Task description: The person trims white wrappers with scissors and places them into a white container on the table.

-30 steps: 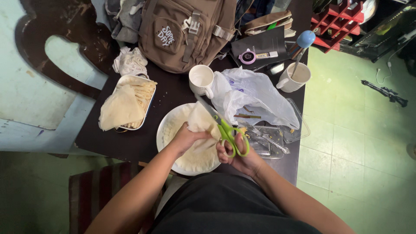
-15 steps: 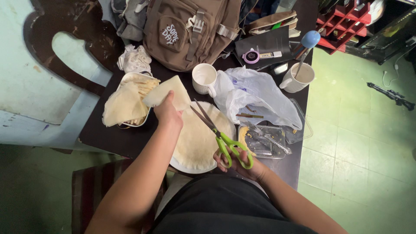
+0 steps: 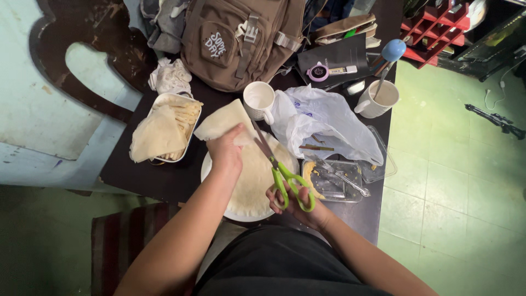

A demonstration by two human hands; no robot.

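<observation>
Green-handled scissors (image 3: 285, 178) sit gripped in my right hand (image 3: 298, 205), blades shut, over the flatbread (image 3: 257, 181) on the white plate (image 3: 207, 164); my left hand (image 3: 226, 153) pinches a cut piece (image 3: 222, 120) above it.

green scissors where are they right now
In the head view, the green scissors are in the right hand, blades over the flatbread on the white plate.

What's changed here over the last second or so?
The left hand pulled a cut piece of flatbread off the round on the plate, carried it toward the tray, and has now drawn it back over the plate. The right hand keeps its grip on the green scissors, now clear of the bread. Mugs, bag and backpack stayed put.
</observation>
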